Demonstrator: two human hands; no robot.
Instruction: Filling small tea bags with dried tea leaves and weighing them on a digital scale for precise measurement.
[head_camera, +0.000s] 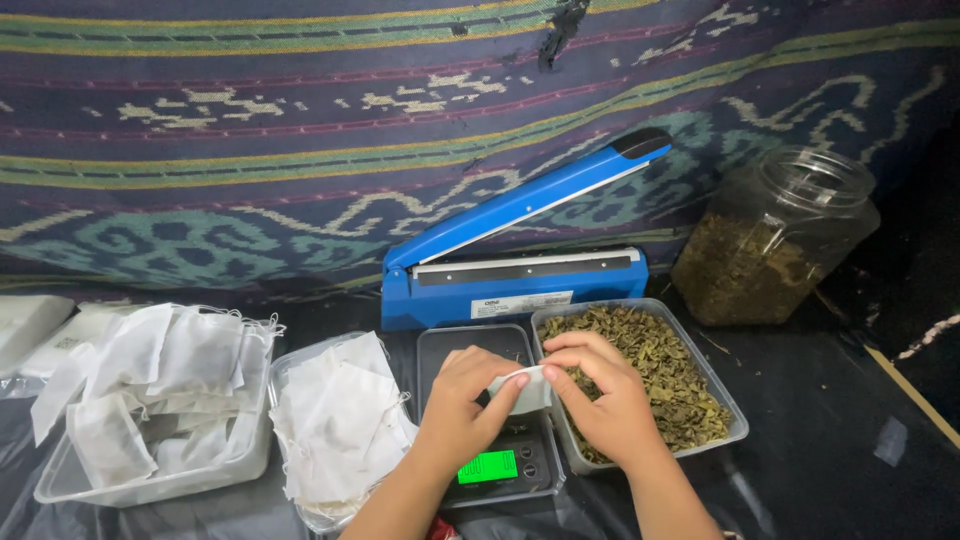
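Both hands pinching small white tea bag (527, 385) over digital scale (490, 466): left hand (455, 410) at 9 o'clock, right hand (605, 400) at 3. Tray of dried tea leaves (670, 375) just right. Risk: leaves spilling onto scale if bag mouth slips shut.

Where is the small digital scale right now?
In the head view the scale sits low at centre, under both hands, between the tray of empty white bags and the tray of dried leaves.
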